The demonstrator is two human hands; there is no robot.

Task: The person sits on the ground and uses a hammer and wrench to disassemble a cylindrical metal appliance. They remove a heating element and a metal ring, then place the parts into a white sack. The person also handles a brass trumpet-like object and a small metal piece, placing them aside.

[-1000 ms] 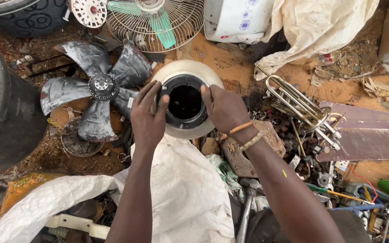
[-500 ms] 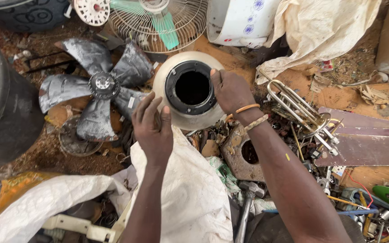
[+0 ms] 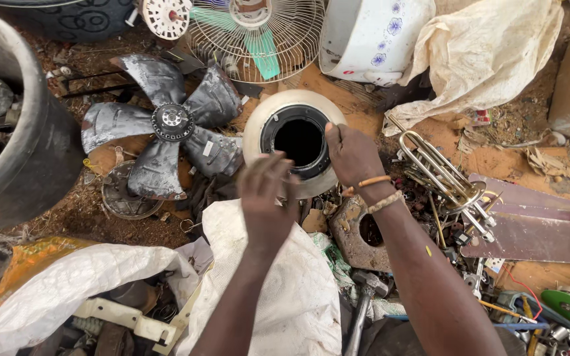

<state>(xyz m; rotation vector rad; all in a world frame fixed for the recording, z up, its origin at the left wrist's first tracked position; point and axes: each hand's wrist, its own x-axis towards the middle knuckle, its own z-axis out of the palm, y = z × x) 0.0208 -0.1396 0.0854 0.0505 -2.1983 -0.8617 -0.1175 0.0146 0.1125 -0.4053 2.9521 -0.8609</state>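
Head view, and I'm looking straight down my own two arms into a yard of scrap. Closest to me, a white woven sack (image 3: 278, 296) lies spread under my forearms, with a pale plastic bracket (image 3: 126, 318) at its lower left edge. My left hand (image 3: 266, 201) hovers just above the sack's far end, blurred, fingers spread loose and gripping nothing; it sits just short of the round cream housing (image 3: 258, 125), and I can't tell whether its fingertips touch it. My right hand (image 3: 351, 155), beaded bands at the wrist, is clasped on the right side of that housing's black inner ring (image 3: 272, 132), fingers curled over the rim. The housing stands on the orange dirt between my hands, its dark opening facing up at me. Below my right wrist there's a rusty flat plate with a round hole (image 3: 364, 231). Off to the right, a coiled metal heating element (image 3: 443, 178) lies on the debris. To the left, a grey four-bladed metal fan (image 3: 166, 125) sits flat beside a big dark tub (image 3: 28, 151). Farthest out, a wire fan guard with green blades (image 3: 258, 33) and a white flowered casing (image 3: 371, 36) under a crumpled pale cloth (image 3: 489, 53).
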